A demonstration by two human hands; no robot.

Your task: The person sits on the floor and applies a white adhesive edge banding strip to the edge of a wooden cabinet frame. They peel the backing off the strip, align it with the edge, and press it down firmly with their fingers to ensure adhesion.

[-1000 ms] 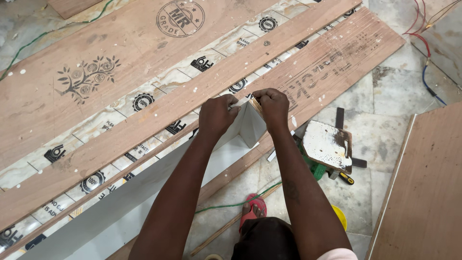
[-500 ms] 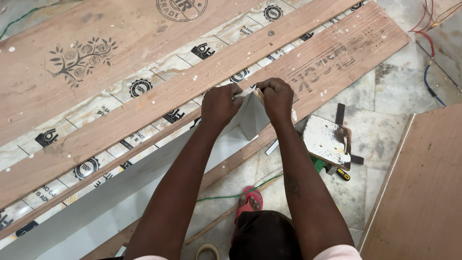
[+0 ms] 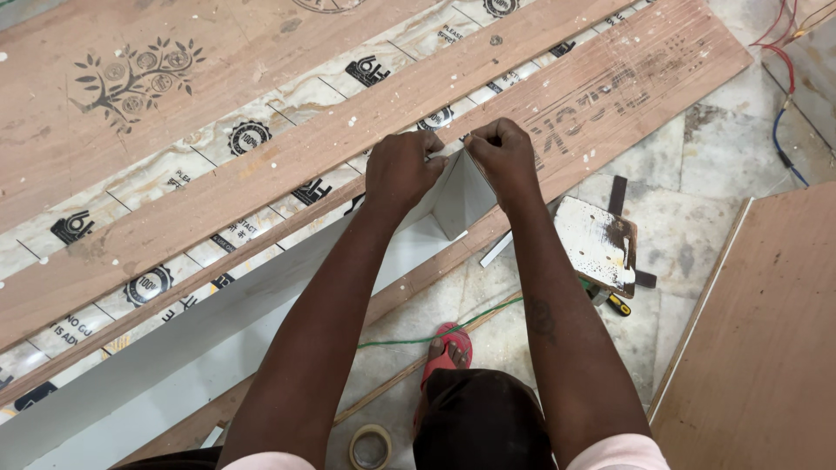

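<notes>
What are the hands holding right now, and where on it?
Both hands, left hand and right hand, pinch the upper end edge of the long white strip.

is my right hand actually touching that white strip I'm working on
Touching. The head view shows the right hand closed on the raised end of the white strip, fingers pinching its top edge, no gap visible. The left hand grips it alongside.

tape roll [image 3: 371, 446], red sandal [image 3: 449, 347], perhaps wires [image 3: 781, 78]

I saw my left hand [image 3: 402, 170] and right hand [image 3: 503, 158] pinch the folded end of a white laminate strip [image 3: 261, 300] lying along a plywood plank's [image 3: 287, 174] lower edge.
</notes>
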